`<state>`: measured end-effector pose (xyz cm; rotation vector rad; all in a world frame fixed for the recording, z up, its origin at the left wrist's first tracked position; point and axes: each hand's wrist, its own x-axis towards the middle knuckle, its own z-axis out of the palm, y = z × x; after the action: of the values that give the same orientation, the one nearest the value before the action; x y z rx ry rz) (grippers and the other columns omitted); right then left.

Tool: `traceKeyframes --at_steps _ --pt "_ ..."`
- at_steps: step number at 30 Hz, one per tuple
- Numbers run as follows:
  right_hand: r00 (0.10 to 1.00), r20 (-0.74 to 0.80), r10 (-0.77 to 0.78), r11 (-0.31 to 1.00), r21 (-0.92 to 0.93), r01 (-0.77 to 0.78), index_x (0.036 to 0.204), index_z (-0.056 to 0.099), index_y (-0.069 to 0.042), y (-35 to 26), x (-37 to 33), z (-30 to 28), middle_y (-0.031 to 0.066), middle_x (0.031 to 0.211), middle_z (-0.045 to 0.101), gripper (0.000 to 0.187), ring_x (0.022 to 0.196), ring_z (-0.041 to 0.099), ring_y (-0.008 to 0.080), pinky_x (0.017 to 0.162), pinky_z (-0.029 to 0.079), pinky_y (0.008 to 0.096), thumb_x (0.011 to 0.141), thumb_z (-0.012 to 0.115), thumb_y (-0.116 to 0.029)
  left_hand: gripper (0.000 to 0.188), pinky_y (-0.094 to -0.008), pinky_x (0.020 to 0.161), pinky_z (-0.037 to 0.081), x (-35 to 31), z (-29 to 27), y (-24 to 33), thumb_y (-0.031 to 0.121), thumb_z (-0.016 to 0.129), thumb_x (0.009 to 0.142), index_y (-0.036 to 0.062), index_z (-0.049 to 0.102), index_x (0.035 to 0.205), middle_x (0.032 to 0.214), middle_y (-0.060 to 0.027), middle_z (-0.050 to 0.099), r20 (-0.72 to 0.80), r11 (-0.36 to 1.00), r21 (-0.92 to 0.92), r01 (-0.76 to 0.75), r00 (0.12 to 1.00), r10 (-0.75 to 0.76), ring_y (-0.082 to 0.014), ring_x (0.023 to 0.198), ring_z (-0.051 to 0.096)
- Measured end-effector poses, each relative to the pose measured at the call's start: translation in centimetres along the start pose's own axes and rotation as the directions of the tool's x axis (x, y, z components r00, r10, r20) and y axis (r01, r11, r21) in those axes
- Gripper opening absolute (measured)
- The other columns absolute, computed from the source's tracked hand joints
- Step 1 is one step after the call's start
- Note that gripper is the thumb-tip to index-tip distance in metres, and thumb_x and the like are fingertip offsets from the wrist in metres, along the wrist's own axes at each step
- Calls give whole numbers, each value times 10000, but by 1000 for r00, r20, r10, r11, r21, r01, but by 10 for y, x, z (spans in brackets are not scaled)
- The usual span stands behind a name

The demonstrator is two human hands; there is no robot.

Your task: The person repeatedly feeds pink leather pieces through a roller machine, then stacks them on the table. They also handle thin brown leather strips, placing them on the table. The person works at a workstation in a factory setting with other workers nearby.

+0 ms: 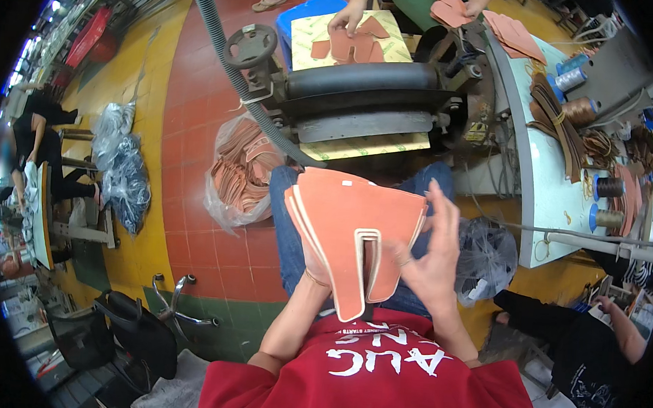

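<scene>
A stack of salmon-coloured leather shoe pieces, each with a slot cut into its lower side, is held upright above my lap. My left hand grips the stack at its left side, its fingers mostly hidden behind the leather. On the right, my right hand is raised beside the stack with its fingers stretched apart. Its thumb side overlaps the stack's right part; whether it presses on the leather I cannot tell. Pale layer edges show along the stack's left side and around the slot.
Ahead stands a roller machine with a handwheel and a grey hose. Beyond it another person's hand rests on leather pieces on a patterned board. A plastic bag of leather pieces lies left; a table with thread spools stands right.
</scene>
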<state>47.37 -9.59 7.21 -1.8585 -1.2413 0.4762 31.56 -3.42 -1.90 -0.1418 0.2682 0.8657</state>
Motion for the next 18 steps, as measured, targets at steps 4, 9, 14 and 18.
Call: traceKeyframes --at_steps 4,9,14,18 --pt "999 -28 19 999 44 -17 1107 689 -56 19 7 -3 50 989 582 423 716 512 115 577 399 242 742 819 -224 1005 -434 1030 463 0 3 6 830 388 788 88 305 1460 1415 -131 448 9 959 282 -39 999 38 -261 1246 516" --pt "996 21 83 986 145 -85 1130 669 -21 43 -1 6 56 997 575 454 711 499 111 591 407 244 740 822 -197 859 -467 1044 454 -17 -21 8 496 689 786 53 340 1433 1378 -156 482 66 950 257 175 978 -198 -295 1249 516" --pt "992 86 96 994 49 -101 1165 651 -21 55 -10 10 82 1048 563 488 742 495 121 617 413 244 745 816 -205 672 -434 1005 490 -17 -26 8 108 643 762 -47 397 1368 1269 -200 570 -133 878 295 376 926 -352 -302 1151 595" --pt "989 103 111 985 122 -123 1216 603 -12 69 -9 15 53 1095 529 492 798 495 85 635 450 207 778 790 -137 656 -409 1035 454 -15 -16 4 109 631 797 -35 388 1390 1310 -176 551 -208 800 434 413 911 -357 -275 1188 569"
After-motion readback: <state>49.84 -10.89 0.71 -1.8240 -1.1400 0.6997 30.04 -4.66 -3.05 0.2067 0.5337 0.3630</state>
